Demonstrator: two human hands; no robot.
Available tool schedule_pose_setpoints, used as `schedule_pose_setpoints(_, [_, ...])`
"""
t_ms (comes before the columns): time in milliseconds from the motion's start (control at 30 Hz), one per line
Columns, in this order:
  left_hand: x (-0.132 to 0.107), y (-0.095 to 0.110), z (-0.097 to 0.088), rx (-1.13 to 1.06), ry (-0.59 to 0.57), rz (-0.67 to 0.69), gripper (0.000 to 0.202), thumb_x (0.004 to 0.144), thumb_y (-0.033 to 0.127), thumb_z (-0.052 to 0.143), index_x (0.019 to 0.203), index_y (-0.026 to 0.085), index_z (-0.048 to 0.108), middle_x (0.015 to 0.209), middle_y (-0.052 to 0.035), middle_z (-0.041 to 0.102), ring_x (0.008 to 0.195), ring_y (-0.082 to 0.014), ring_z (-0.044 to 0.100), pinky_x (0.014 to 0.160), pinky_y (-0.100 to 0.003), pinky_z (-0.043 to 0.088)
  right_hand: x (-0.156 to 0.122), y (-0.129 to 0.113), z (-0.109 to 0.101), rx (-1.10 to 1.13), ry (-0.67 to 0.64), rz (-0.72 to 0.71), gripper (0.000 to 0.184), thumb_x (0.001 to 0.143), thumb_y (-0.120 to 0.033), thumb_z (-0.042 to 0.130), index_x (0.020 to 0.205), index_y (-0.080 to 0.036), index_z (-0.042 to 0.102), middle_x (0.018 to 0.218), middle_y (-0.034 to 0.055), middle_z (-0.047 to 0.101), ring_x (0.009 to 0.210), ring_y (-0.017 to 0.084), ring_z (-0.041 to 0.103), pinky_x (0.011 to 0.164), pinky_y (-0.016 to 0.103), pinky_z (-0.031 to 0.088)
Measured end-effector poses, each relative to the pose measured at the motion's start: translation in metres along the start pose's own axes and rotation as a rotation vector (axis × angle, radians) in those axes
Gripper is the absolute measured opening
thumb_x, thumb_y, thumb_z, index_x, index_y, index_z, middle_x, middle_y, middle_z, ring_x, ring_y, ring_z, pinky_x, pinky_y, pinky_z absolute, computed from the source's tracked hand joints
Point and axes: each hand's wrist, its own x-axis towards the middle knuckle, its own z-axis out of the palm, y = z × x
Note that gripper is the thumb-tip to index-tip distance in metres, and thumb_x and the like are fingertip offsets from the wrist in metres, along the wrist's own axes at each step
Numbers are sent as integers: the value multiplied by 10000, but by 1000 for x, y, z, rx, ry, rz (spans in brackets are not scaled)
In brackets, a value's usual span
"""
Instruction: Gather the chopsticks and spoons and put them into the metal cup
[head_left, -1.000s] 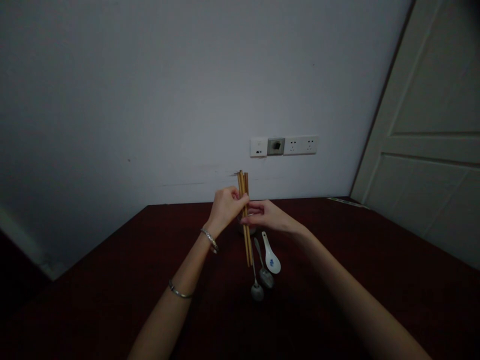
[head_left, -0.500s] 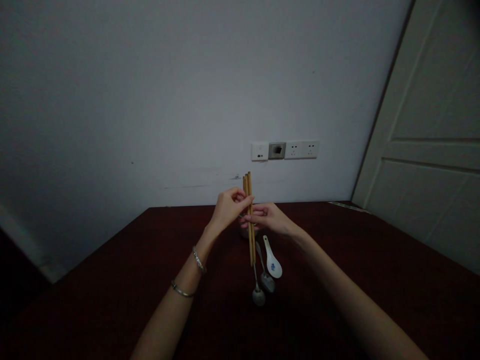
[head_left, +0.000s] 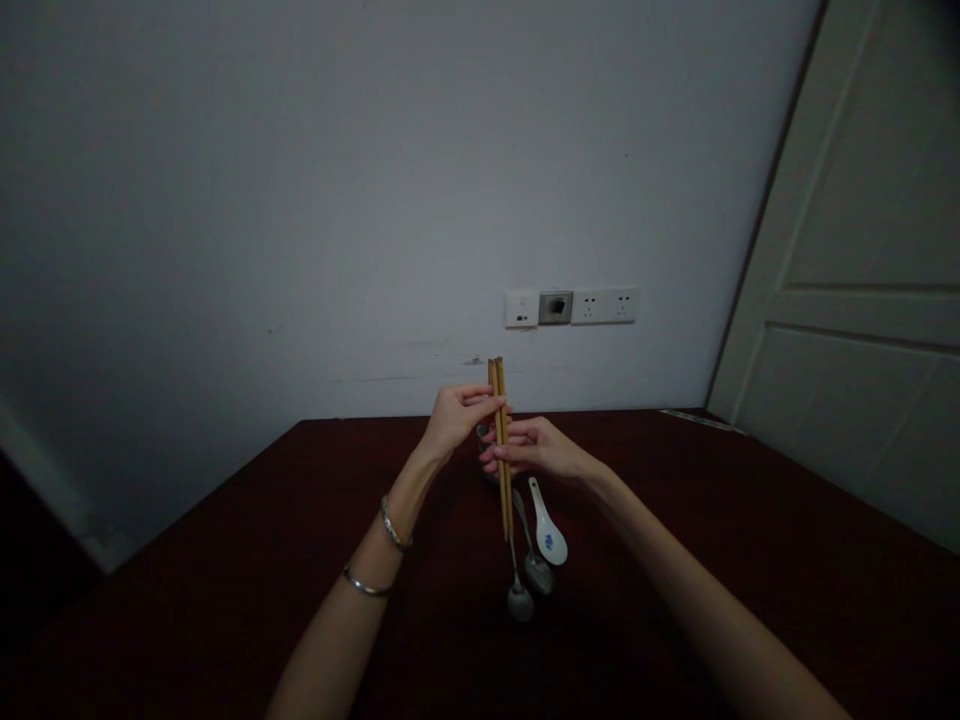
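Observation:
Both hands hold a small bundle of wooden chopsticks (head_left: pixel 502 420), close to upright and tilted a little. Near their top end, my left hand (head_left: pixel 461 415) pinches them between thumb and fingers. Lower down, my right hand (head_left: pixel 540 447) closes its thumb and fingers on the same bundle. Behind the hands stands a container (head_left: pixel 484 440), mostly covered by them. Below the right hand a white spoon with a blue mark (head_left: pixel 551 540) lies on the table, beside a metal spoon (head_left: pixel 538 574). A second metal spoon (head_left: pixel 520 602) lies nearest me, its handle end behind the chopsticks.
The dark red table (head_left: pixel 225 570) reaches back to a pale wall (head_left: pixel 375 200). Sockets and a switch (head_left: pixel 571 307) sit on the wall above the table's far edge. To the right is a light panelled door (head_left: pixel 862 300).
The chopsticks look gathered more evenly at the top, their ends closer to level. Both hands keep hold of them, and the whole view has shifted slightly.

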Motion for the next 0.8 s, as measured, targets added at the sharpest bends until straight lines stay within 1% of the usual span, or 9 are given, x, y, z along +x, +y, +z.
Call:
schedule_pose_setpoints(100, [-1,1,0,25,-14,-4,237,637,252,673,784,79,606,720,-89,678,663,-166,641,610,-277,518,2,5,0,-2,5,-13,356,689,-323,658,974,-129,571,929,107,663,809,188,645,732,355,513])
schedule_pose_setpoints(233, [-1,1,-1,34,-15,-1,242,637,261,676,781,79,607,724,-93,678,669,-177,642,598,-283,520,4,8,1,-3,13,-22,377,685,-332,659,988,-126,570,937,111,662,806,193,646,763,389,503])
schedule_pose_setpoints(367, [-1,3,-3,24,-13,17,262,641,267,673,793,62,610,725,-104,678,666,-180,640,611,-291,519,0,-2,-5,-93,33,-48,454,654,-316,684,1048,-122,567,979,111,653,858,199,632,832,395,473])
schedule_pose_setpoints(400, [-2,3,-3,30,-14,24,269,642,268,672,799,57,615,730,-109,679,669,-179,640,622,-293,517,-1,-7,-8,-128,65,-68,466,656,-314,682,1067,-130,565,984,106,654,878,199,626,843,394,468])
schedule_pose_setpoints(467, [-2,4,-3,42,-39,28,286,647,273,669,825,52,627,754,-120,680,683,-179,640,654,-301,513,-4,-20,-15,-190,194,-148,457,682,-325,656,1095,-154,560,973,94,661,885,194,623,849,395,466])
schedule_pose_setpoints(533, [-3,5,-3,53,-81,24,303,662,285,658,861,57,636,790,-129,680,701,-180,640,673,-306,507,-6,-35,-19,-225,353,-271,421,710,-337,624,1096,-178,564,963,88,665,865,188,628,831,394,479])
schedule_pose_setpoints(600, [-3,6,-3,73,-125,21,303,681,295,644,881,67,643,816,-135,679,713,-182,640,674,-303,502,-3,-47,-19,-243,449,-389,397,714,-330,616,1086,-198,572,973,84,662,870,188,626,810,387,494])
schedule_pose_setpoints(700, [-4,6,-3,93,-158,25,293,700,296,628,891,75,649,820,-138,679,724,-188,641,669,-298,497,4,-57,-12,-266,468,-486,381,692,-303,638,1060,-214,592,977,72,660,893,193,618,796,378,503])
schedule_pose_setpoints(800, [-4,4,-5,90,-168,25,307,705,297,625,926,85,646,833,-132,680,735,-191,641,675,-299,496,12,-56,-4,-322,481,-511,363,690,-272,639,1046,-207,605,931,66,672,856,192,627,794,375,501])
